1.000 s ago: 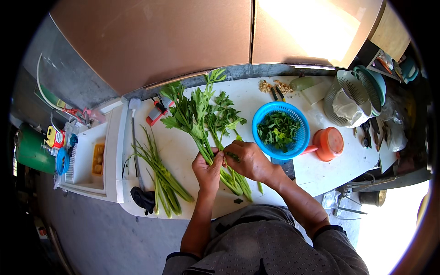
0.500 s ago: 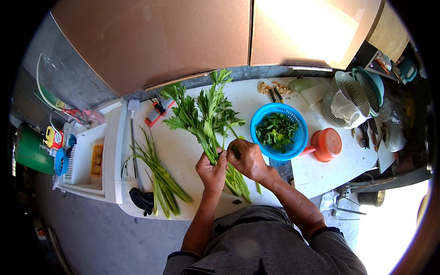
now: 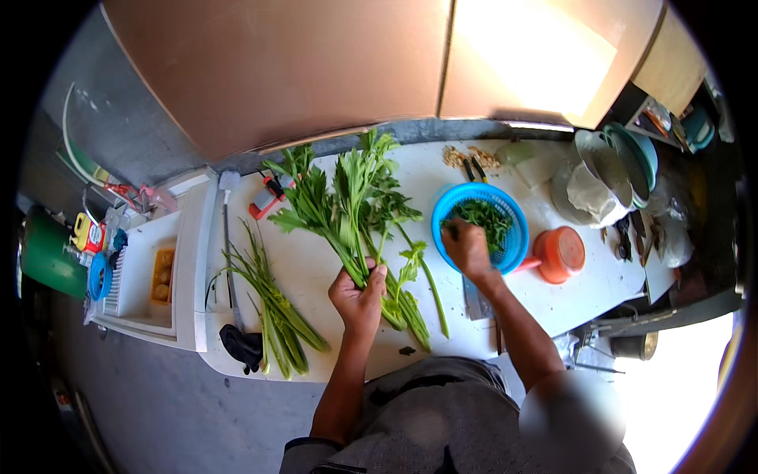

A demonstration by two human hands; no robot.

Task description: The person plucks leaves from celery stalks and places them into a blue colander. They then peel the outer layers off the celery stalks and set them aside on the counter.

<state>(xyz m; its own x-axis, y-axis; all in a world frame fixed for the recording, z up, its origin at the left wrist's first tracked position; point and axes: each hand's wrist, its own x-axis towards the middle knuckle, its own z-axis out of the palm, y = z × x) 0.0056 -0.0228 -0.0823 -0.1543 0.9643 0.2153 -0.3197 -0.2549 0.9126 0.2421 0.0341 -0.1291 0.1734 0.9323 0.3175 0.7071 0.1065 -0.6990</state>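
Note:
My left hand point(image 3: 359, 296) grips a bunch of leafy green stalks point(image 3: 347, 205) by the stems, with the leaves pointing away from me across the white counter point(image 3: 316, 261). My right hand point(image 3: 467, 249) reaches into a blue plastic basket point(image 3: 509, 237) that holds picked green leaves point(image 3: 485, 215); its fingers are down among the leaves, and whether they hold any is hidden. A pile of bare green stalks point(image 3: 272, 304) lies on the counter to the left of my left hand.
An orange cup point(image 3: 559, 253) stands right of the basket. A knife point(image 3: 476, 300) lies under my right forearm. Bowls and dishes point(image 3: 612, 170) sit at the far right. A white sink point(image 3: 146, 272), a black cloth point(image 3: 241, 347) and a red tool point(image 3: 267, 199) are on the left.
My right hand has left the bunch and moved right into the blue basket. My left hand keeps hold of the stems, and the bunch has barely shifted.

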